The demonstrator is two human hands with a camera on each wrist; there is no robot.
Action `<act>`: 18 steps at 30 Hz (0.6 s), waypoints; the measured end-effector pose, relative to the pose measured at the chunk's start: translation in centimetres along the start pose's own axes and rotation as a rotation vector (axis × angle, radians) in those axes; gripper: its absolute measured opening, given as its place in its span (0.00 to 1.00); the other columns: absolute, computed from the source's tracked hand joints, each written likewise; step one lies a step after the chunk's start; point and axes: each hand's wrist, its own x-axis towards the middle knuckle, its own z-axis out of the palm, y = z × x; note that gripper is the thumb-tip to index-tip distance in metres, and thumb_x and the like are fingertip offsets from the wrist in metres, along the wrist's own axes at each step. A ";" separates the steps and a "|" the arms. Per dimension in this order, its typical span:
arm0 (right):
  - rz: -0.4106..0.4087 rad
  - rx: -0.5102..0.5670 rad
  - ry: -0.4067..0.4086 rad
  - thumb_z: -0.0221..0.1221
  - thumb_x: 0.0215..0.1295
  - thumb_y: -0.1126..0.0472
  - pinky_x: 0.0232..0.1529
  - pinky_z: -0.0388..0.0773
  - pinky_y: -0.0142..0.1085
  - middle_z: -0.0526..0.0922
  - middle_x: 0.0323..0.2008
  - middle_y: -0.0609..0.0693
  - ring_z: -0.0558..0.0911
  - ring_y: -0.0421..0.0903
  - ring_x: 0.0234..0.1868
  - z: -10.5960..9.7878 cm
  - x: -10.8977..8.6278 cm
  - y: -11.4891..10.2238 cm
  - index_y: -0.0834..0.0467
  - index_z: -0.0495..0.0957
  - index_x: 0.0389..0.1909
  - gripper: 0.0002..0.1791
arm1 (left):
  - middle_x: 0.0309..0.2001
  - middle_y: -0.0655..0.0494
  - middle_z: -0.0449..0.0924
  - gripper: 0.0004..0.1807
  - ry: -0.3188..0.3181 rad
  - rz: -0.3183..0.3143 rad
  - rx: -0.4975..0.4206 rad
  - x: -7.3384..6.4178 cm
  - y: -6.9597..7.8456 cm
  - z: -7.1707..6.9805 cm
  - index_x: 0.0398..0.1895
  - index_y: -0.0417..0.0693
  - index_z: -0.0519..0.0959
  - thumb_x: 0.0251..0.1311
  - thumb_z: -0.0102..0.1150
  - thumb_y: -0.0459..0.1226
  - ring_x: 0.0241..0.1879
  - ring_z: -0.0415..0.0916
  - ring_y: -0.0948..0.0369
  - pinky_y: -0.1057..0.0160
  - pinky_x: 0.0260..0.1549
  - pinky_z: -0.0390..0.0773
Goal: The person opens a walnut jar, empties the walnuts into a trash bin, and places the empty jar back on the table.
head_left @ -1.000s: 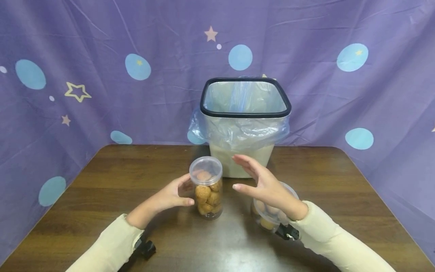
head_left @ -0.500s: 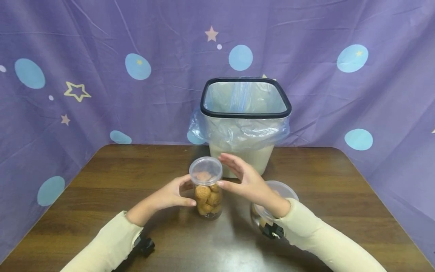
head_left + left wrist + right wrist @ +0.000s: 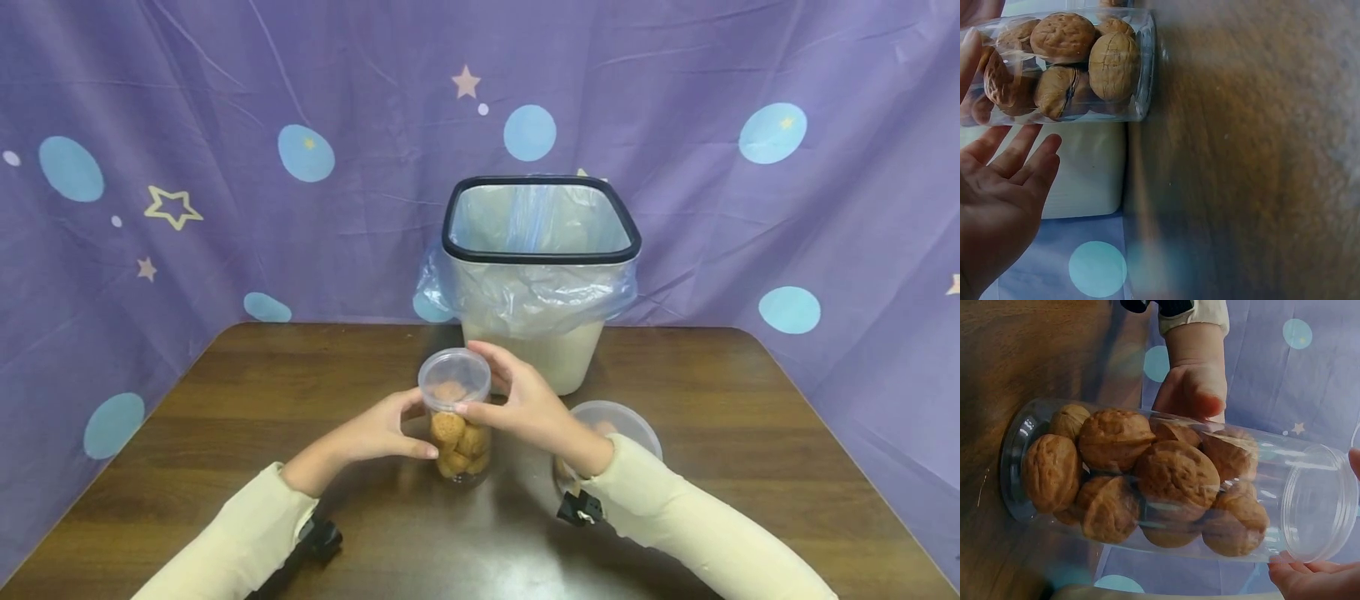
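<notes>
A clear plastic jar of walnuts (image 3: 459, 446) with a see-through lid (image 3: 455, 379) stands upright on the table; the left wrist and right wrist views show the walnuts close up. My left hand (image 3: 375, 431) is around its left side, thumb in front and fingers reaching behind, loosely spread; in the left wrist view the left hand's palm (image 3: 997, 200) faces the jar. My right hand (image 3: 525, 404) holds the jar's top from the right, thumb on the front of the lid rim and fingers behind it. In the right wrist view, right fingertips (image 3: 1291, 572) touch the lid's edge.
Behind the jar stands a pale bin (image 3: 547, 350) with a black rim, lined with a bluish plastic bag. A wide clear lidded tub (image 3: 626, 425) sits at the right, partly hidden by my right forearm. A purple curtain (image 3: 360, 250) hangs behind the wooden table (image 3: 225, 400).
My right hand has moved left from above the wide tub to the jar's lid. My left hand has stayed beside the jar, its thumb edging slightly closer. The jar has not moved.
</notes>
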 end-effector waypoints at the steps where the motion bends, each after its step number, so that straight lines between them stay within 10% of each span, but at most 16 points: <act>1: 0.003 -0.002 0.004 0.68 0.51 0.64 0.62 0.68 0.39 0.71 0.61 0.60 0.73 0.53 0.60 0.1 0.1 0.0 0.67 0.60 0.66 0.41 | 0.62 0.38 0.68 0.41 0.001 0.003 0.004 0.0 0.0 0.0 0.63 0.32 0.64 0.45 0.72 0.36 0.63 0.62 0.41 0.39 0.61 0.60; 18: 0.056 0.031 0.020 0.71 0.45 0.65 0.59 0.71 0.37 0.73 0.59 0.59 0.75 0.52 0.58 0.9 0.6 -0.2 0.65 0.61 0.66 0.45 | 0.58 0.44 0.74 0.39 -0.007 0.021 0.028 0.5 -0.4 0.3 0.60 0.35 0.68 0.43 0.73 0.35 0.60 0.68 0.51 0.44 0.61 0.63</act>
